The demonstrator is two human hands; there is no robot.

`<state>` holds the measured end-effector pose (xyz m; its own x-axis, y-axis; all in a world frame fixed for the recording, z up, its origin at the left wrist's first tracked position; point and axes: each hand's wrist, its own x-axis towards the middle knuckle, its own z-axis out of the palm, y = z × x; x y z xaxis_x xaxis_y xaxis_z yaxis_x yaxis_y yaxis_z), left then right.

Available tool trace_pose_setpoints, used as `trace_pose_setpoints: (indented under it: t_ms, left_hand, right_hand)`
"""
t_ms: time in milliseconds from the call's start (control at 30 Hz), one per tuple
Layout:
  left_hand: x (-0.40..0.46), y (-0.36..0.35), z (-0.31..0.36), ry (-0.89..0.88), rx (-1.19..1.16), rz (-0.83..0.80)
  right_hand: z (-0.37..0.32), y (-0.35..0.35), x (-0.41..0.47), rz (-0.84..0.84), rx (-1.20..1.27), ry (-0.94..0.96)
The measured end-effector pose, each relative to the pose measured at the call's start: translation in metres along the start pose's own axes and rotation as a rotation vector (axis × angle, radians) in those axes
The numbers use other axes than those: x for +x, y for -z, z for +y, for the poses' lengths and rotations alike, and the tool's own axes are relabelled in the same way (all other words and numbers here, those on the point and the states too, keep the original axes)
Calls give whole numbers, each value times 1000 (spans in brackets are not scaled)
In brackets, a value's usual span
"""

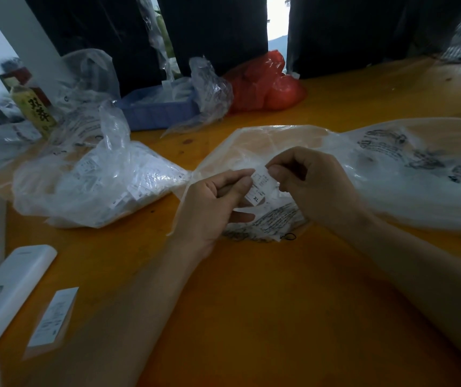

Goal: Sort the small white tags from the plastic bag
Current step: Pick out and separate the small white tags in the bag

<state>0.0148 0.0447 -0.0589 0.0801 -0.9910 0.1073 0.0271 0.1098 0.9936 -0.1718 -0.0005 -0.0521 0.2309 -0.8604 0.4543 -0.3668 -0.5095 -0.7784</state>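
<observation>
- A white remote-like device (6, 291) is lying at the lower left of the frame, its left end running off the edge; its small window is too blurred to read.
- Just to its right a narrow white card (53, 317) is resting on the orange bench (251, 303), its print too small to make out.
- At the far left a yellow carton (32, 108) is standing upright, partly hidden behind crumpled clear plastic.
- Left of centre a clear plastic bag (98, 185) is sitting on the bench with many white tags showing dimly through its wrinkled film.
- Behind it, toward upper centre, a blue tray (154, 113) is being half covered by more clear plastic, and a red bag (265, 85) is sitting just right of it.
- At centre the left hand (212, 208) is pinching the left edge of one small white tag (260, 185) between thumb and fingers.
- The tag is being held above a flattened printed bag (265, 222), its long axis running top to bottom in the frame with a slight tilt, the "XL" mark at its lower end; the finer print is unreadable.
- The right hand (313, 185) is pinching the tag's upper right corner with curled fingers.
- At the right a large clear printed bag (419, 169) is spreading past the frame edge, its black print smeared.
</observation>
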Motion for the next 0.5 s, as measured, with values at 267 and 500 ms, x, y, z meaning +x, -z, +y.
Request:
trace_pose_setpoints:
  t_ms: [267,500]
  left_hand:
    - [1,-1,-1,-1,25,14]
    - [3,3,-2,7,-10,-2]
  right_hand:
    - [-3,-3,-6,-71,-31,8]
    - [-5,-4,-7,-56,-122,75]
